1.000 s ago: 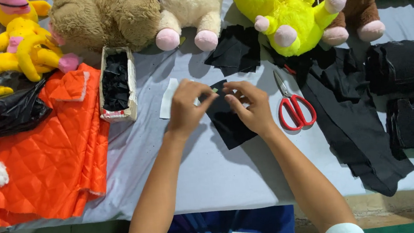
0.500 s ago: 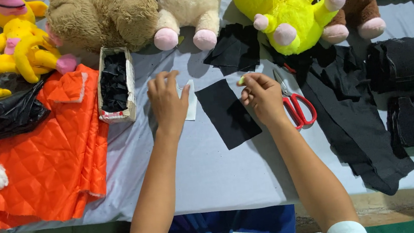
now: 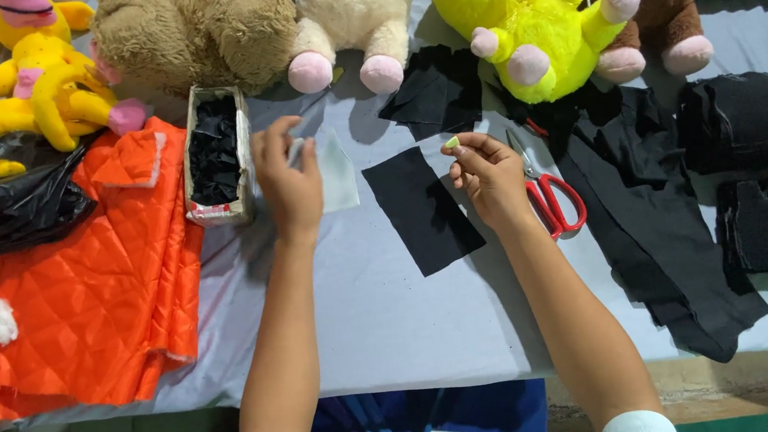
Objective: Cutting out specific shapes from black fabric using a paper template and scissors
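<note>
The left hand [image 3: 288, 173] pinches the near-left edge of a pale template piece [image 3: 335, 169] between thumb and fingers, lifting that side a little off the grey table [image 3: 394, 326]. Just left of the grip stands a small cardboard box of black scraps [image 3: 216, 152]; just right of it lies the black felt rectangle [image 3: 422, 208], flat and touching neither hand. To handle the template well, I judge the pinch should stay near its edge, so the piece hangs flat and its outline stays clear — a crumpled template traces badly.

The right hand [image 3: 489, 174] is curled, thumb and forefinger closed on a small yellow-green chalk bit [image 3: 453, 142], held above the felt's far-right corner. Red-handled scissors [image 3: 549, 197] lie just right of that hand, untouched.

The felt's long axis runs diagonally — from far-left, close to the template, to near-right toward the person. The template looks roughly upright, its long side running away from the person.
</note>
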